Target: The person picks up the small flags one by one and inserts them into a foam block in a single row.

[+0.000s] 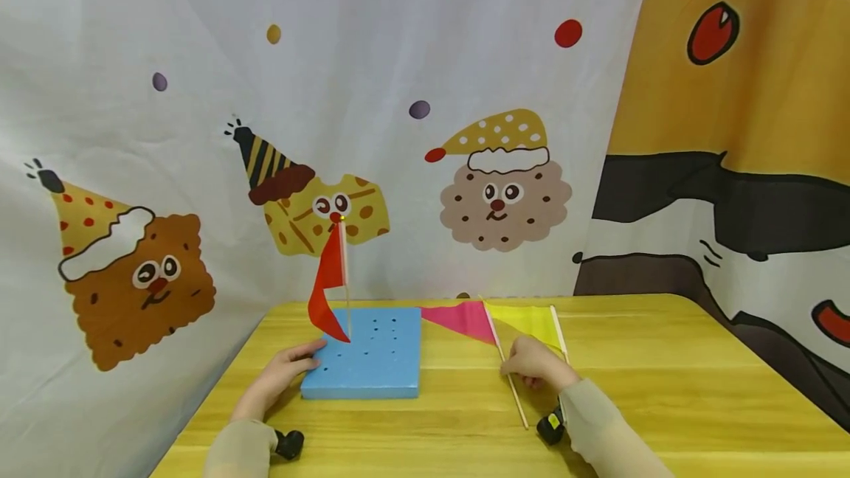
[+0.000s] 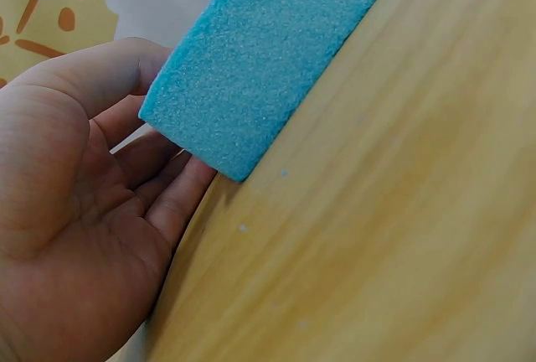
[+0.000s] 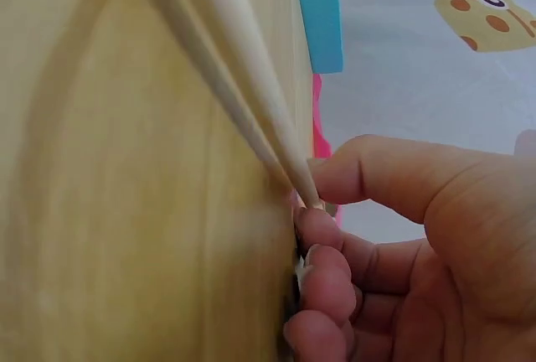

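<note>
A blue foam board point(image 1: 372, 373) with several small holes in its top lies on the table. My left hand point(image 1: 285, 371) grips its left edge, thumb at the top corner and fingers low along the side, as the left wrist view shows point(image 2: 84, 169). A red flag point(image 1: 330, 271) on a thin stick stands upright in the board. My right hand point(image 1: 536, 361) pinches the wooden stick of a pink flag point(image 1: 465, 319) between thumb and forefinger, close over the table. Beside it a yellow flag point(image 1: 531, 321) lies partly hidden behind that hand.
The wooden table point(image 1: 697, 375) extends right of the flags and in front of the board. A cartoon-printed cloth point(image 1: 398, 43) hangs behind the table and along its sides. A small black wrist device point(image 1: 551, 426) sits by the right sleeve.
</note>
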The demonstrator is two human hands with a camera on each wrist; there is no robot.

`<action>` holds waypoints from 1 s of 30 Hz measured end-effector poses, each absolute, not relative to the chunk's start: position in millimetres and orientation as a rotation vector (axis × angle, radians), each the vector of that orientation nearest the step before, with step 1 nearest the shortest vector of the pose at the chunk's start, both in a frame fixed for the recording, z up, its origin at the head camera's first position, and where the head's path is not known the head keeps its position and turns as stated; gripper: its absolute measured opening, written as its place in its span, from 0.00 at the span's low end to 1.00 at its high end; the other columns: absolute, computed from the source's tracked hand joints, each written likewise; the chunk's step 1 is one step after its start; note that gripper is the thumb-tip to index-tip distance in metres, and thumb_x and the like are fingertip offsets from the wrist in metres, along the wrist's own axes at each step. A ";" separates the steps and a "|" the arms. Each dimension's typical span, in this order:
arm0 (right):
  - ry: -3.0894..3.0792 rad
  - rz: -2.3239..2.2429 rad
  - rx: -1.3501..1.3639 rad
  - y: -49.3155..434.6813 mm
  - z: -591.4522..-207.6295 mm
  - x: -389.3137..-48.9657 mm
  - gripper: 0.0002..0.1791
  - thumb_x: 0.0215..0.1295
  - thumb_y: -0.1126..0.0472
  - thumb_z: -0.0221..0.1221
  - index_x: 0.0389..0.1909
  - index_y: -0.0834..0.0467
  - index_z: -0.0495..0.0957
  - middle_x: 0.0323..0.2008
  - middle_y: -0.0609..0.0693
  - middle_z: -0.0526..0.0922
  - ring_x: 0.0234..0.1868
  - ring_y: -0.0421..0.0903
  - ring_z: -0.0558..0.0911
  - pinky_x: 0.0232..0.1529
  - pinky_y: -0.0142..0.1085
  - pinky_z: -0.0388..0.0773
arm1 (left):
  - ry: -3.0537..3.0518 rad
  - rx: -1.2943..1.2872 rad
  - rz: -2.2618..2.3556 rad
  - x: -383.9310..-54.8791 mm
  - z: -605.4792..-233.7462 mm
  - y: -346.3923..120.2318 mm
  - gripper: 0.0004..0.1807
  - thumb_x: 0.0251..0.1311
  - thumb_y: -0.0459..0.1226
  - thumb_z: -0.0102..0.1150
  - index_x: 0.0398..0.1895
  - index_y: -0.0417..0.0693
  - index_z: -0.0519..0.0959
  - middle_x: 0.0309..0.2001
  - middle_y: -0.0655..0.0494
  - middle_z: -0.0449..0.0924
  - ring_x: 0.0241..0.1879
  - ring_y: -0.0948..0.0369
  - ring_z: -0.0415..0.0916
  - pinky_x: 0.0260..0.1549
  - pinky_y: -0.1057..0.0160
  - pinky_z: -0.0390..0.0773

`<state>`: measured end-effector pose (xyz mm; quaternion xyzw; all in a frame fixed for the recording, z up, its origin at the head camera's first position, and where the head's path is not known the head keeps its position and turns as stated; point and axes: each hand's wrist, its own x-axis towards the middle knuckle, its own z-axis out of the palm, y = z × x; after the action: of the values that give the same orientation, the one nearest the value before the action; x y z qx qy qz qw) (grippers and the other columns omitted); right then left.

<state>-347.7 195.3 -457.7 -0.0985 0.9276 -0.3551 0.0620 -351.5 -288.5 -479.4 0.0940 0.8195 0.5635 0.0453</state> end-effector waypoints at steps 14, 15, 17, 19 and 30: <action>2.698 -1.310 -0.100 207.8 -453.2 -354.9 0.05 0.54 0.65 0.61 0.26 0.64 0.77 0.16 0.55 0.79 0.13 0.46 0.78 0.15 0.39 0.79 | 2.498 0.261 1.727 -351.3 -479.5 -289.6 0.28 0.66 0.38 0.58 0.68 0.40 0.69 0.72 0.40 0.57 0.72 0.42 0.46 0.67 0.41 0.51; 2.671 -1.336 -0.110 208.8 -453.7 -355.4 0.06 0.55 0.65 0.61 0.29 0.65 0.79 0.17 0.55 0.80 0.13 0.46 0.79 0.16 0.38 0.79 | 2.500 0.260 1.728 -351.2 -479.5 -289.6 0.28 0.66 0.38 0.58 0.68 0.40 0.69 0.72 0.40 0.57 0.72 0.42 0.46 0.67 0.41 0.51; 2.603 -1.398 -0.120 210.1 -454.4 -356.5 0.11 0.58 0.63 0.60 0.37 0.68 0.79 0.19 0.55 0.81 0.14 0.45 0.79 0.16 0.37 0.79 | 2.507 0.260 1.723 -351.6 -479.7 -290.1 0.28 0.66 0.38 0.58 0.68 0.40 0.69 0.72 0.41 0.57 0.72 0.42 0.46 0.68 0.41 0.50; 2.512 -1.473 -0.128 211.4 -455.5 -358.3 0.18 0.61 0.60 0.59 0.45 0.71 0.76 0.21 0.55 0.82 0.15 0.44 0.79 0.17 0.36 0.79 | 2.504 0.257 1.727 -351.5 -479.3 -290.0 0.28 0.66 0.38 0.58 0.68 0.40 0.69 0.72 0.41 0.57 0.72 0.42 0.46 0.68 0.41 0.50; 2.237 -1.646 -0.195 210.9 -454.7 -359.9 0.25 0.71 0.59 0.52 0.59 0.74 0.67 0.26 0.55 0.82 0.15 0.40 0.77 0.19 0.33 0.79 | 2.486 0.263 1.745 -353.3 -480.6 -289.8 0.28 0.66 0.36 0.58 0.68 0.39 0.69 0.71 0.39 0.57 0.72 0.41 0.47 0.67 0.41 0.52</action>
<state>-359.9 210.9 -454.7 -0.0689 0.7908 -0.5817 0.1776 -353.3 -289.8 -480.6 0.0860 0.8146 0.5718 0.0464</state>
